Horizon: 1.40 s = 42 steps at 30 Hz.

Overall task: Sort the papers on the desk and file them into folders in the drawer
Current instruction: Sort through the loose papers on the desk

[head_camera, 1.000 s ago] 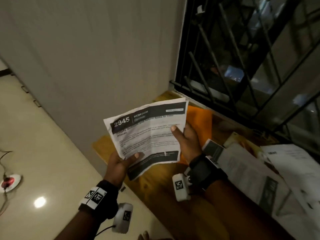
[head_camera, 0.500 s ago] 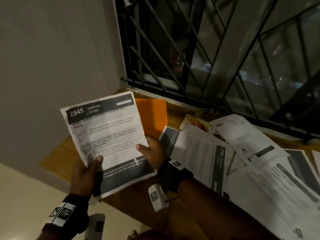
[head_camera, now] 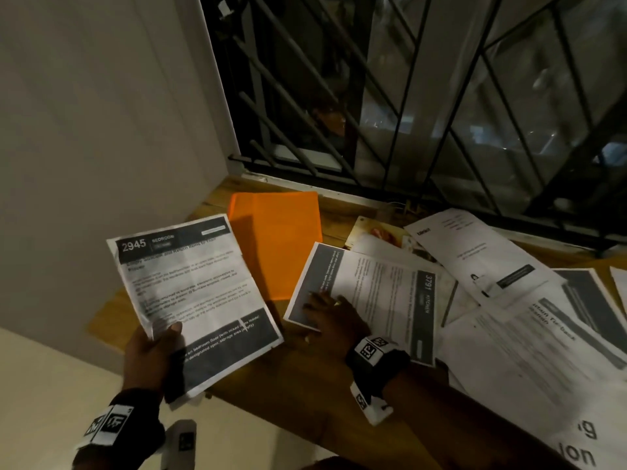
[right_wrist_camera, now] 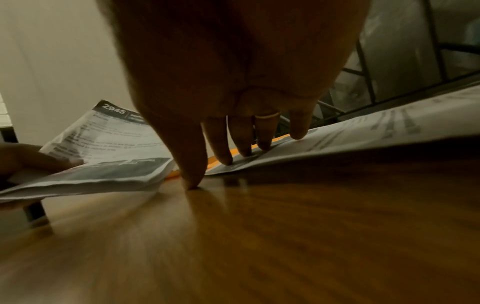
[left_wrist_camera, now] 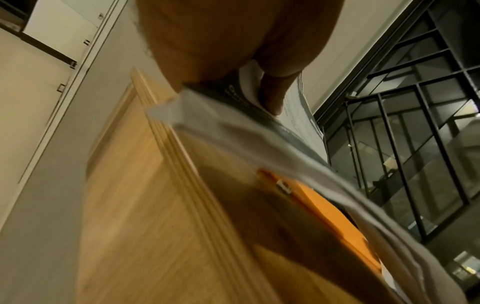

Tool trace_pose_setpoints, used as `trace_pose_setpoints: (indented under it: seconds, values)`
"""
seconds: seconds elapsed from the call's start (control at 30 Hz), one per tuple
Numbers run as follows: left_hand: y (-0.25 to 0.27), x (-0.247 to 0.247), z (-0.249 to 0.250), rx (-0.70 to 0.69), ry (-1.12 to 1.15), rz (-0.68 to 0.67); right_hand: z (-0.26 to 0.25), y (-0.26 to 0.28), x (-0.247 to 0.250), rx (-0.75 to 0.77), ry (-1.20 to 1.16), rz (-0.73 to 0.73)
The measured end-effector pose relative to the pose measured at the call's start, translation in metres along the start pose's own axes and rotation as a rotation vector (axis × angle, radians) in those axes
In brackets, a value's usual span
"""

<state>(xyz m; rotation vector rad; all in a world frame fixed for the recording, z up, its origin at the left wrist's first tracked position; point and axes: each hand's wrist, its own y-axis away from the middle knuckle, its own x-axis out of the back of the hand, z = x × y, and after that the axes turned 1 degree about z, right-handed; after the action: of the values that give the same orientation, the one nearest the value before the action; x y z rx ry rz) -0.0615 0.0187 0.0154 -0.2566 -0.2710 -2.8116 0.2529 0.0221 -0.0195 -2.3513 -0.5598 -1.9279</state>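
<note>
Spreading across the wooden bench (head_camera: 305, 385) under the barred window (head_camera: 441, 96), loose papers (head_camera: 529, 351) overlap. An orange folder (head_camera: 281, 245) lies flat at the left end. The left hand (head_camera: 149, 361) holds the "2945" sheet (head_camera: 190, 293) in the air — grip closed, thumb on top. The right hand (head_camera: 334, 320) presses straight fingers (right_wrist_camera: 263, 133) on the "3791" sheet (head_camera: 376, 296) — thumb touching wood.
</note>
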Motion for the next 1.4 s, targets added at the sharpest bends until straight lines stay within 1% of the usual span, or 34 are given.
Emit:
trace_pose_setpoints:
  seconds: [0.03,0.1,0.17,0.2,0.23,0.3,0.37,0.47,0.53,0.6,0.67,0.7,0.73,0.8,0.83,0.87,0.93,0.97,1.03,1.1,1.27,1.33,1.4]
  values:
    - [-0.003,0.003,-0.004,0.02,-0.008,-0.007,-0.001,0.001,-0.002,0.009,0.019,-0.026]
    - [-0.007,0.006,-0.011,0.066,-0.02,-0.017,-0.002,0.002,-0.002,-0.015,-0.028,-0.007]
    - [-0.01,0.011,-0.014,0.093,-0.044,-0.039,-0.003,0.002,0.0,-0.092,-0.039,0.046]
    - [-0.011,0.012,-0.015,0.105,-0.048,-0.044,-0.001,0.001,0.001,-0.132,-0.009,0.044]
    - [-0.012,0.013,-0.015,0.117,-0.055,-0.043,0.002,-0.002,0.002,-0.171,0.017,0.02]
    - [-0.01,0.015,-0.014,0.128,-0.063,-0.047,0.008,-0.006,0.003,-0.208,0.036,-0.084]
    - [-0.007,0.015,-0.014,0.133,-0.071,-0.044,0.012,-0.005,0.004,-0.15,0.069,-0.178]
    - [-0.002,0.018,-0.011,0.116,-0.093,-0.036,0.012,0.006,0.005,-0.005,0.143,-0.26]
    - [0.001,0.019,-0.01,0.122,-0.106,-0.031,0.009,0.02,0.01,0.042,0.093,-0.3]
    - [0.005,0.019,-0.008,0.133,-0.115,-0.028,0.01,0.035,0.016,0.073,0.007,-0.307]
    - [0.007,0.02,-0.006,0.145,-0.136,-0.027,0.013,0.05,0.026,0.068,-0.084,-0.229]
    - [0.008,0.02,-0.006,0.151,-0.141,-0.028,0.017,0.053,0.029,0.029,-0.155,-0.149]
    - [0.009,0.02,-0.004,0.152,-0.14,-0.029,0.022,0.056,0.034,-0.054,-0.238,-0.051]
    - [0.012,0.019,-0.001,0.157,-0.138,-0.028,0.037,0.057,0.039,-0.315,-0.351,0.186]
    - [0.013,0.018,0.001,0.16,-0.135,-0.025,0.047,0.058,0.042,-0.461,-0.329,0.262]
    - [0.016,0.016,0.004,0.152,-0.135,-0.029,0.057,0.059,0.045,-0.605,-0.271,0.267]
    - [0.022,0.013,0.009,0.139,-0.137,-0.047,0.08,0.065,0.043,-0.855,-0.176,0.107]
    - [0.023,0.012,0.011,0.141,-0.133,-0.049,0.09,0.069,0.043,-0.93,-0.169,0.043]
    - [0.026,0.01,0.011,0.138,-0.142,-0.054,0.108,0.072,0.038,-0.987,-0.156,-0.003]
    - [0.027,0.009,0.01,0.136,-0.149,-0.057,0.115,0.074,0.038,-0.994,-0.146,-0.023]
    - [0.027,0.007,0.011,0.12,-0.199,-0.068,0.123,0.07,0.039,-0.992,-0.31,-0.034]
    - [0.025,0.007,0.008,0.113,-0.208,-0.074,0.123,0.069,0.04,-0.932,-0.338,0.028]
    - [0.022,0.009,0.004,0.107,-0.222,-0.079,0.122,0.069,0.044,-0.858,-0.413,0.158]
